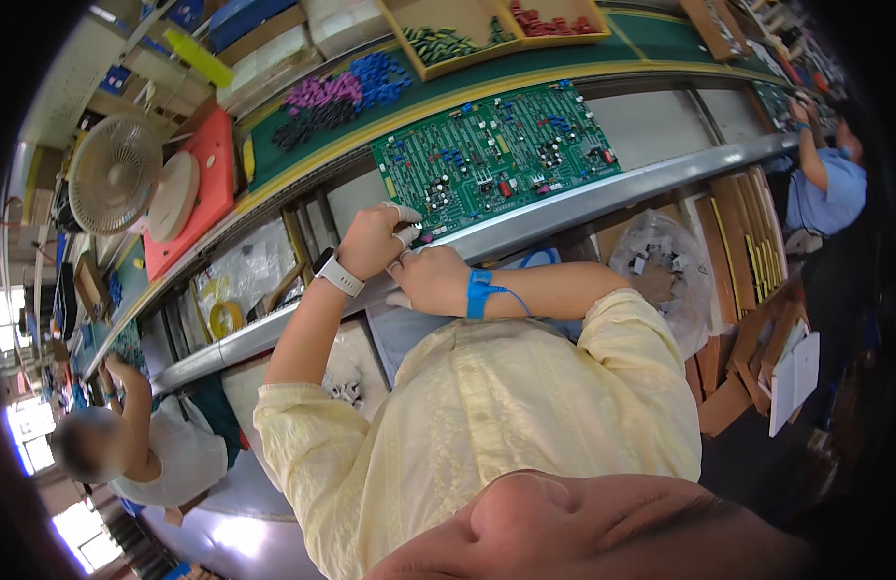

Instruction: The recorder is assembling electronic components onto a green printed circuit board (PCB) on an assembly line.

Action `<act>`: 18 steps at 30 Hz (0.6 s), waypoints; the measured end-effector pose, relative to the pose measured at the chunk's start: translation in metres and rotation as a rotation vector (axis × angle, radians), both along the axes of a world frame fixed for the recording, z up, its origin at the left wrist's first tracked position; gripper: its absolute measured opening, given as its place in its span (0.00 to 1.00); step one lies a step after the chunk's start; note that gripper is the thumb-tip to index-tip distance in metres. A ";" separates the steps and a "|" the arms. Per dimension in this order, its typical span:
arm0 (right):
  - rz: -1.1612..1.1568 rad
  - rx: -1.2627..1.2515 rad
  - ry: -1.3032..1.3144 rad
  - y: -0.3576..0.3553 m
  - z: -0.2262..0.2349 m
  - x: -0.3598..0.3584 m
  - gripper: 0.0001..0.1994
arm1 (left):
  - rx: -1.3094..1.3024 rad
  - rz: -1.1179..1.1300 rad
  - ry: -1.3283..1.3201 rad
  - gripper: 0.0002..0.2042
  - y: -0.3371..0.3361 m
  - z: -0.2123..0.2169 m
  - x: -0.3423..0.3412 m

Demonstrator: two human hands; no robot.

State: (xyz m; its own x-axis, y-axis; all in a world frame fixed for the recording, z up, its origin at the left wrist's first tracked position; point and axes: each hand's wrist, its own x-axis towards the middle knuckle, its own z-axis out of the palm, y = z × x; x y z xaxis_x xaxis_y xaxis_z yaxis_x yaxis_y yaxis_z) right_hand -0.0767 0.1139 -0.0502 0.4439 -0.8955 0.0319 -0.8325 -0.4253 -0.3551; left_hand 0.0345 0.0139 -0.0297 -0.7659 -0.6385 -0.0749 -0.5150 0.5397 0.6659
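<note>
Circuit board (pixel 496 155) on the table (pixel 651 121) is largely populated; left hand (pixel 371 240) and right hand (pixel 431 278), fingers pinched, apparently seat a small part at its near edge.

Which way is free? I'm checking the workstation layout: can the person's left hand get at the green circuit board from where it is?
Probably yes. The left hand is already at the near edge of the green circuit board, fingertips at its corner, with nothing between them; the right hand sits just beside it.
</note>
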 end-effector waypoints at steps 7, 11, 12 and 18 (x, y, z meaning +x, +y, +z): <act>-0.236 -0.029 0.083 -0.001 -0.012 0.026 0.18 | 0.009 -0.032 0.447 0.14 -0.016 -0.042 0.053; -0.451 -0.109 0.144 -0.001 -0.032 0.038 0.19 | -0.079 -0.029 0.354 0.13 -0.010 -0.060 0.141; -0.505 -0.132 0.165 -0.006 -0.035 0.038 0.18 | -0.144 -0.025 0.292 0.14 -0.013 -0.075 0.164; -0.866 -0.376 0.237 -0.037 -0.095 0.012 0.16 | -0.329 -0.041 0.325 0.16 -0.050 -0.157 0.299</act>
State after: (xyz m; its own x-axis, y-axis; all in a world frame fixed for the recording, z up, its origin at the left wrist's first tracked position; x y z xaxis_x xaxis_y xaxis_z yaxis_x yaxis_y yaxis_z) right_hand -0.0646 0.0773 -0.1448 -0.3321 -0.8644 0.3775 -0.9428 0.3169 -0.1037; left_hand 0.3338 -0.0361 -0.1869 -0.7413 -0.5568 0.3747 -0.2816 0.7648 0.5794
